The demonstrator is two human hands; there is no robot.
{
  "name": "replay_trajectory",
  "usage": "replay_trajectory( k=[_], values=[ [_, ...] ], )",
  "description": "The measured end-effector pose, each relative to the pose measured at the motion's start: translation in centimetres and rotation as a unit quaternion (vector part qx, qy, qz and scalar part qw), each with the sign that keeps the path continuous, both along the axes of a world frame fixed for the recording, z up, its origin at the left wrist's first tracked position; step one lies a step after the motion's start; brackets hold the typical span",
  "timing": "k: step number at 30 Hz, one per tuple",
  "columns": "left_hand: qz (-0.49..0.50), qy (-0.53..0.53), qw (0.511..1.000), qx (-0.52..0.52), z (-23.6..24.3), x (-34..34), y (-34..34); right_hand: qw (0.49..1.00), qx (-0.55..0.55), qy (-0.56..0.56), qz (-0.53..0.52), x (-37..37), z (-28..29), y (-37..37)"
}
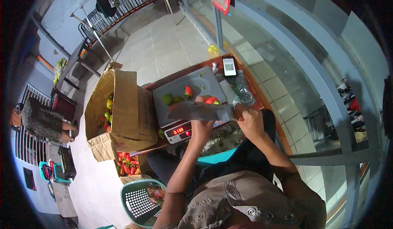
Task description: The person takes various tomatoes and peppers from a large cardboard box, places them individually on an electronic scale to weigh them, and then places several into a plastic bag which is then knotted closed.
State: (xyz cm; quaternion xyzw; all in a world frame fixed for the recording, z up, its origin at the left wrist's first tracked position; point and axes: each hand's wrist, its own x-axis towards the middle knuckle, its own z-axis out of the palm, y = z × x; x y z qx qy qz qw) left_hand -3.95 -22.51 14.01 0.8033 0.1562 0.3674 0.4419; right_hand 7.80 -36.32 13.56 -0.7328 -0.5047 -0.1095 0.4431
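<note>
My right hand [250,122] is closed round the handle of a large, broad-bladed knife [194,111]. The blade points left, crossing in front of my left hand [201,127] and hiding most of its fingers. Fingertips show above the blade, against a red bell pepper [212,101] that my left hand grips. Both hands are over the grey platform of a digital scale [167,121] with a lit red display. On the platform lie another red pepper [188,91] and some green peppers [168,99], with green scraps [201,87] beyond them.
A tall cardboard box [133,106] holding peppers stands left of the scale. Below it are a smaller box of red peppers [128,164] and a green basket [129,191]. A phone [229,66] and clear plastic bag [242,89] lie at right. Another person [43,118] is far left.
</note>
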Motion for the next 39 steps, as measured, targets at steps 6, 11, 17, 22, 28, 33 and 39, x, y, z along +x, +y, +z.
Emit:
replay_trajectory(
  k=[6, 11, 17, 22, 28, 33, 39],
  values=[
    [0.024, -0.102, 0.991, -0.083, -1.8, 0.0, -0.5, 0.996, -0.074, 0.034, -0.028, 1.4, -2.2, 0.0],
    [0.016, -0.060, 0.992, -0.114, 0.6, -0.3, -0.1, 0.949, -0.078, 0.169, -0.255, 9.6, -7.7, -5.7],
    [-0.078, -0.053, 0.977, -0.194, -1.3, 1.1, 4.4, 0.949, -0.132, 0.150, -0.246, 8.6, -8.8, -7.8],
    [0.096, 0.195, 0.966, 0.138, -1.6, 4.0, 15.8, 0.939, -0.152, 0.196, -0.239, 8.0, -10.4, -7.8],
    [0.116, 0.404, 0.869, 0.260, -7.6, 7.2, 23.1, 0.952, -0.161, 0.128, -0.224, 7.4, -12.0, -8.4],
    [0.044, 0.428, 0.891, 0.145, -12.0, 7.7, 25.5, 0.949, -0.152, 0.169, -0.220, 6.8, -11.7, -8.8],
    [0.021, 0.376, 0.912, 0.164, -14.1, 5.3, 28.5, 0.945, -0.184, 0.169, -0.212, 6.7, -12.0, -7.9]
  ],
)
